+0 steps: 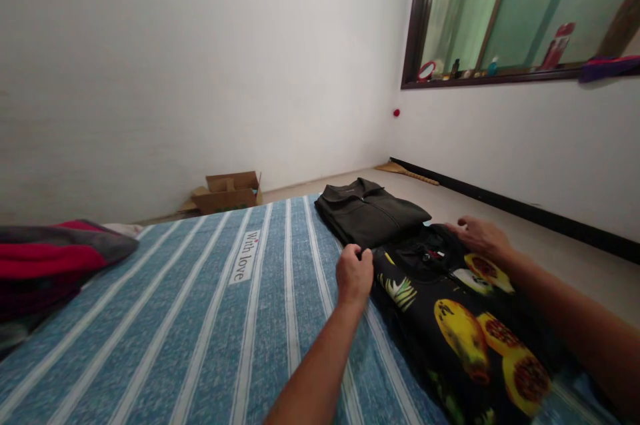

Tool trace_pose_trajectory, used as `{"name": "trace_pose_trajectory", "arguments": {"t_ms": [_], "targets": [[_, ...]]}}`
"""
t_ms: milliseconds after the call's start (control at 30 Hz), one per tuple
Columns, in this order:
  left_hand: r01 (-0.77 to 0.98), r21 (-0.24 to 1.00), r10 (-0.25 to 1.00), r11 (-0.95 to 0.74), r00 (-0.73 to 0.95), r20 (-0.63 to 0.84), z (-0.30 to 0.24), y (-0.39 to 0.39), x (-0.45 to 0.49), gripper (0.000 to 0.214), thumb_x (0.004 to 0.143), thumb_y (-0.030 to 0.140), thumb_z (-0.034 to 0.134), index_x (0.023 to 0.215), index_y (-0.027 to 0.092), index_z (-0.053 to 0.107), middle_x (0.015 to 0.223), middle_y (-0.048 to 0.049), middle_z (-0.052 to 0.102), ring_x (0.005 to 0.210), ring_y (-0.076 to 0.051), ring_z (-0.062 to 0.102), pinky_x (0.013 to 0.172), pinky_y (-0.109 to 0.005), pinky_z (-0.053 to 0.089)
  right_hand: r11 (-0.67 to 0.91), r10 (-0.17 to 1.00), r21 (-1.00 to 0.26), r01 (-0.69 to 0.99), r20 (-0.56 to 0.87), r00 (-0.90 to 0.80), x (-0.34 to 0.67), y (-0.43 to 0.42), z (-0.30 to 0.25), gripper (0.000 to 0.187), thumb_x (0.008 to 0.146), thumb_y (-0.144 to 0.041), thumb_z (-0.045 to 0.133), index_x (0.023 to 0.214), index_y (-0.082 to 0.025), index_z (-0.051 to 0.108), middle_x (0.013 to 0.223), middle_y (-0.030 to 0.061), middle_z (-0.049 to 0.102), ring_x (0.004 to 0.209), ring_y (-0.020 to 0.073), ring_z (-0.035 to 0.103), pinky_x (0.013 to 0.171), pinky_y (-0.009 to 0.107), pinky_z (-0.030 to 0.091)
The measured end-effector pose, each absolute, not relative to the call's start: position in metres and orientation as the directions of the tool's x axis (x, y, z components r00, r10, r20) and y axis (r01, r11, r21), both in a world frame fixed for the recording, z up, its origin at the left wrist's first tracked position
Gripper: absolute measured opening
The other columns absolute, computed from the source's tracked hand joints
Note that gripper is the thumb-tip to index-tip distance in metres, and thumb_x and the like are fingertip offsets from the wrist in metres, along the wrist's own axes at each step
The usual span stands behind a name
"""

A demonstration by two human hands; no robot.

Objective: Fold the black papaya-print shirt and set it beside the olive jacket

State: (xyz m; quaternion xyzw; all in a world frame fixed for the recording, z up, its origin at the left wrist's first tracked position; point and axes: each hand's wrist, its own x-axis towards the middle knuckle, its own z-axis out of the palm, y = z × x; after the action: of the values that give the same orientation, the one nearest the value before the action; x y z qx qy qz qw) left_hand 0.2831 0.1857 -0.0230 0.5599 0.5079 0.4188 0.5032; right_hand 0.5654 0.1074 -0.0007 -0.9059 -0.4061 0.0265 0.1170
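Note:
A black jacket with a yellow papaya print (463,332) lies folded on the bed, its collar facing away from me. My left hand (355,275) is closed at its upper left corner, thumb and fingers pinching the cloth. At the upper right corner, my right hand (480,236) has its fingers curled on the fabric, partly hidden behind the hand. Just beyond the collar is a folded dark olive collared garment (373,212), lying flat near the bed's far edge.
The bed has a blue and white striped sheet (200,338) with a "With love" print. Red and grey cloth (60,252) is heaped at the left. On the floor are a cardboard box (227,193) and a broom (407,172). Bottles (557,48) line the window sill.

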Motion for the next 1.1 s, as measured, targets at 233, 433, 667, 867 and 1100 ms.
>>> {"name": "trace_pose_trajectory", "arguments": {"t_ms": [233, 433, 667, 867, 1100], "targets": [[0.035, 0.912, 0.902, 0.408, 0.138, -0.409, -0.03, 0.252, 0.283, 0.012, 0.078, 0.027, 0.055, 0.084, 0.017, 0.052, 0.067, -0.0011, 0.057, 0.06, -0.016, 0.059, 0.057, -0.031, 0.05, -0.574, 0.781, -0.363, 0.734, 0.03, 0.624, 0.561, 0.184, -0.005, 0.06, 0.08, -0.06, 0.049, 0.11, -0.01, 0.061, 0.105, 0.021, 0.064, 0.1, 0.0325, 0.059, 0.078, 0.036, 0.044], [0.122, 0.851, 0.798, 0.511, 0.302, -0.522, -0.028, 0.268, 0.289, 0.039, 0.066, 0.048, 0.07, 0.078, 0.013, 0.058, 0.057, -0.0062, 0.059, 0.053, -0.023, 0.06, 0.05, -0.036, 0.048, -0.528, 0.816, -0.454, 0.718, -0.037, 0.577, 0.565, 0.204, -0.016, 0.059, 0.073, -0.06, 0.061, 0.103, -0.01, 0.065, 0.096, 0.0163, 0.068, 0.094, 0.0283, 0.063, 0.075, 0.03, 0.047], [0.062, 0.888, 0.841, 0.455, 0.3, -0.451, -0.036, 0.253, 0.301, 0.026, 0.065, 0.03, 0.073, 0.078, 0.015, 0.057, 0.061, -0.002, 0.061, 0.047, -0.015, 0.057, 0.047, -0.026, 0.043, -0.512, 0.829, -0.46, 0.726, -0.044, 0.557, 0.569, 0.199, -0.01, 0.07, 0.076, -0.064, 0.055, 0.121, -0.011, 0.055, 0.121, 0.0177, 0.058, 0.113, 0.03, 0.053, 0.091, 0.033, 0.042], [-0.066, 0.894, 0.873, 0.443, 0.256, -0.414, -0.027, 0.216, 0.277, 0.017, 0.069, 0.023, 0.069, 0.072, 0.015, 0.053, 0.077, -0.0064, 0.066, 0.071, -0.016, 0.063, 0.061, -0.026, 0.047, -0.56, 0.804, -0.457, 0.691, -0.098, 0.587, 0.588, 0.143, 0.015, 0.072, 0.077, -0.06, 0.056, 0.129, -0.011, 0.048, 0.136, 0.0171, 0.045, 0.124, 0.0283, 0.042, 0.1, 0.034, 0.034], [0.044, 0.749, 0.644, 0.661, 0.48, -0.596, -0.019, 0.134, 0.248, 0.022, 0.067, 0.027, 0.071, 0.079, 0.016, 0.057, 0.1, -0.0139, 0.066, 0.097, -0.027, 0.061, 0.067, -0.035, 0.05, -0.66, 0.741, -0.543, 0.519, -0.356, 0.57, 0.602, 0.055, 0.02, 0.062, 0.065, -0.065, 0.065, 0.109, -0.021, 0.064, 0.113, 0.0113, 0.064, 0.098, 0.0273, 0.06, 0.073, 0.034, 0.051]]}}
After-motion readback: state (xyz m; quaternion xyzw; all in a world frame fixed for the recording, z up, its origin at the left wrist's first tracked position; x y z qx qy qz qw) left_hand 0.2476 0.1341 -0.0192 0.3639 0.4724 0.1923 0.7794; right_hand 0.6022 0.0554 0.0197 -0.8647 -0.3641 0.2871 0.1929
